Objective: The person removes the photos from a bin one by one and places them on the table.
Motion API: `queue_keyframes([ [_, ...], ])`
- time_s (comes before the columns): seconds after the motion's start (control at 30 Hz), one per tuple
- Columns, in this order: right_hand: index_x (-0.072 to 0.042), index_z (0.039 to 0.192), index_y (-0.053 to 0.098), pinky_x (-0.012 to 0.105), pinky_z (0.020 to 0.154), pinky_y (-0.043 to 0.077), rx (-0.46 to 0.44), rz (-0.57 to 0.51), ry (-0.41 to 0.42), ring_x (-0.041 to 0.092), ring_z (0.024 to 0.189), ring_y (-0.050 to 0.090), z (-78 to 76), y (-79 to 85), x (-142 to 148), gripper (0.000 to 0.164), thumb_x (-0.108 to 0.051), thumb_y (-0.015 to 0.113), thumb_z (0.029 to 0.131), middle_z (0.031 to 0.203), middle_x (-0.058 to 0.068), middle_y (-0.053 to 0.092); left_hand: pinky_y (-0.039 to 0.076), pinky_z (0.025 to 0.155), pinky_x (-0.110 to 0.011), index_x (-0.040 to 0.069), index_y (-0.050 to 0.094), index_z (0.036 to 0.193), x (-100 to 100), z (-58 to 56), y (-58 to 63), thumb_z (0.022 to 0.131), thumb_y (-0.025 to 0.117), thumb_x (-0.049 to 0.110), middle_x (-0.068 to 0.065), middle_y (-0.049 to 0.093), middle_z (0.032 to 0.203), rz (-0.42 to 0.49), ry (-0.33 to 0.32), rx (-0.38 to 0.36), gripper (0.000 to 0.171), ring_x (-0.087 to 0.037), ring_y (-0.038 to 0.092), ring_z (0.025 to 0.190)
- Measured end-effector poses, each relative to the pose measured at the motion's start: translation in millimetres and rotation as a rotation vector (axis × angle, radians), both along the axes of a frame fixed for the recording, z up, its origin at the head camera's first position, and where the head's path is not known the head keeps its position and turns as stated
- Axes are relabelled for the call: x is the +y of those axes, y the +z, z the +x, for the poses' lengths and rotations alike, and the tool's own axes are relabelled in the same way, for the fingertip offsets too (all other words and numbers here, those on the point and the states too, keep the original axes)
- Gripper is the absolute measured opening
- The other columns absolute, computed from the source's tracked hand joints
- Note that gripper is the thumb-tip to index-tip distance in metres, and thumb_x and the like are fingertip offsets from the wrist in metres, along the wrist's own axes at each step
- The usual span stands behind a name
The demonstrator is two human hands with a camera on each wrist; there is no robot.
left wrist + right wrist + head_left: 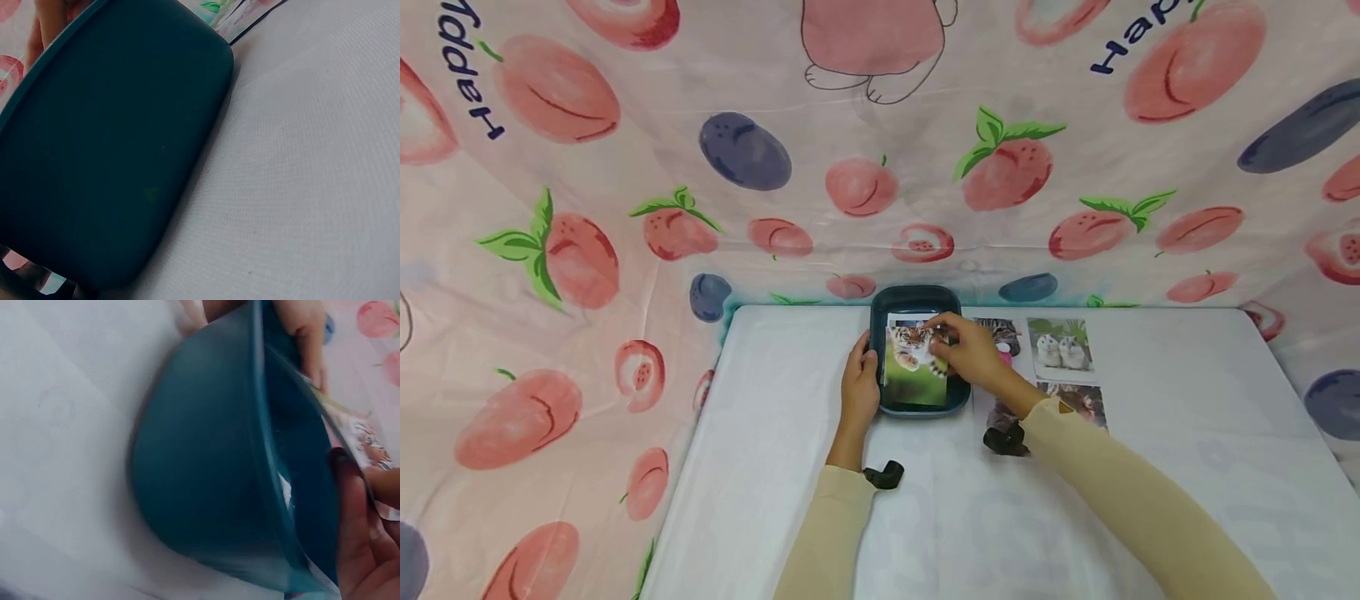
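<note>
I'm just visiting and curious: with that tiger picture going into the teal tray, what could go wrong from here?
Two risks, as I judge it. The glossy tiger cub photo print fills nearly the whole dark teal plastic tray, so it might buckle or crease against the walls. The right hand pinches it by fingers on the printed face, so smudges seem possible. The left hand only steadies the tray's left rim, so the tray could slide on the smooth white tablecloth.
</note>
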State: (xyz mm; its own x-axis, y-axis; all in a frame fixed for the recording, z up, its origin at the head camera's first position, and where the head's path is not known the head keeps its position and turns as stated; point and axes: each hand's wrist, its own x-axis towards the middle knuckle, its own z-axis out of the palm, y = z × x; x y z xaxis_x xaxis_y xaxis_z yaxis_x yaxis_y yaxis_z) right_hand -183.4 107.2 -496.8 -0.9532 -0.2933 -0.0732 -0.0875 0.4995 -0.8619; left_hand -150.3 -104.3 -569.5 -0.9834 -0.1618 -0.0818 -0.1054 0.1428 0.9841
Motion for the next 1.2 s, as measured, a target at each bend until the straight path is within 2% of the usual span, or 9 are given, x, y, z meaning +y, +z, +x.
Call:
queue_keyframes([
  [0.1, -0.022, 0.135, 0.063, 0.041, 0.061, 0.061, 0.003, -0.079, -0.044, 0.02, 0.074, 0.068, 2.6, 3.4, 13, 0.037, -0.019, 0.07, 0.099, 0.108, 0.01, 0.068, 0.027, 0.126, -0.049, 0.026, 0.041, 0.158, 0, -0.4, -0.4, 0.111, 0.041, 0.03, -0.005, 0.04, 0.163, -0.012, 0.005, 0.006, 0.046, -0.025, 0.033, 0.153],
  [0.13, -0.023, 0.136, 0.062, 0.041, 0.06, 0.06, 0.005, -0.095, -0.052, 0.019, 0.074, 0.066, 3.2, 4.4, 20, 0.038, -0.022, 0.069, 0.099, 0.11, 0.01, 0.067, 0.026, 0.126, -0.049, 0.025, 0.041, 0.157, -1, -0.3, -0.1, 0.111, 0.041, 0.03, -0.005, 0.04, 0.163, -0.015, 0.007, 0.006, 0.047, -0.025, 0.032, 0.153],
  [0.3, -0.019, 0.144, 0.058, 0.037, 0.053, 0.053, 0.04, -0.124, -0.093, 0.015, 0.06, 0.055, 7.6, 8.0, 62, 0.046, -0.028, 0.068, 0.099, 0.106, 0.014, 0.063, 0.025, 0.126, -0.049, 0.022, 0.042, 0.157, 0, 0.0, 0.0, 0.111, 0.042, 0.028, -0.005, 0.04, 0.163, -0.011, 0.009, 0.018, 0.046, -0.025, 0.031, 0.154],
  [0.47, -0.012, 0.149, 0.052, 0.034, 0.06, 0.058, 0.019, -0.155, -0.186, 0.009, 0.074, 0.066, 13.2, 8.3, 113, 0.052, -0.023, 0.068, 0.1, 0.108, 0.005, 0.064, 0.025, 0.126, -0.048, 0.022, 0.043, 0.157, 0, 0.3, 1.1, 0.111, 0.042, 0.026, -0.005, 0.041, 0.163, -0.007, 0.011, 0.025, 0.046, -0.025, 0.031, 0.154],
  [0.63, -0.007, 0.146, 0.053, 0.03, 0.059, 0.058, 0.076, -0.082, -0.237, 0.005, 0.075, 0.069, 21.6, 1.8, 160, 0.051, -0.02, 0.068, 0.1, 0.106, -0.002, 0.063, 0.025, 0.126, -0.048, 0.024, 0.042, 0.157, 0, 0.3, 1.2, 0.111, 0.042, 0.027, -0.005, 0.04, 0.163, -0.012, 0.01, 0.019, 0.046, -0.024, 0.031, 0.154],
  [0.77, -0.01, 0.144, 0.056, 0.029, 0.059, 0.059, 0.115, 0.019, -0.236, 0.001, 0.077, 0.069, 32.8, -2.1, 195, 0.049, -0.025, 0.069, 0.099, 0.107, -0.004, 0.06, 0.025, 0.126, -0.048, 0.025, 0.042, 0.157, 0, -0.1, -0.3, 0.111, 0.042, 0.027, -0.005, 0.04, 0.163, -0.012, 0.007, 0.021, 0.046, -0.024, 0.031, 0.154],
  [0.9, -0.014, 0.144, 0.057, 0.029, 0.062, 0.059, 0.091, 0.113, -0.248, -0.002, 0.081, 0.068, 44.1, -6.9, 230, 0.05, -0.032, 0.068, 0.099, 0.108, -0.004, 0.058, 0.025, 0.126, -0.048, 0.025, 0.042, 0.157, 0, -0.3, -0.9, 0.111, 0.042, 0.027, -0.005, 0.04, 0.163, -0.016, 0.006, 0.024, 0.046, -0.025, 0.031, 0.154],
  [1.07, -0.012, 0.144, 0.056, 0.027, 0.062, 0.059, 0.058, 0.171, -0.271, -0.005, 0.081, 0.066, 55.8, -15.8, 268, 0.052, -0.035, 0.068, 0.099, 0.106, -0.005, 0.055, 0.025, 0.126, -0.048, 0.025, 0.042, 0.157, 0, -0.3, -0.7, 0.111, 0.042, 0.028, -0.004, 0.041, 0.163, -0.025, 0.01, 0.013, 0.046, -0.024, 0.031, 0.154],
  [1.2, -0.012, 0.146, 0.054, 0.028, 0.063, 0.06, 0.004, 0.212, -0.279, -0.004, 0.082, 0.062, 62.9, -24.1, 291, 0.056, -0.039, 0.068, 0.098, 0.112, 0.001, 0.052, 0.025, 0.126, -0.047, 0.026, 0.043, 0.156, -1, -0.8, -2.0, 0.111, 0.043, 0.028, -0.003, 0.041, 0.162, -0.023, 0.013, 0.013, 0.046, -0.023, 0.032, 0.154],
])
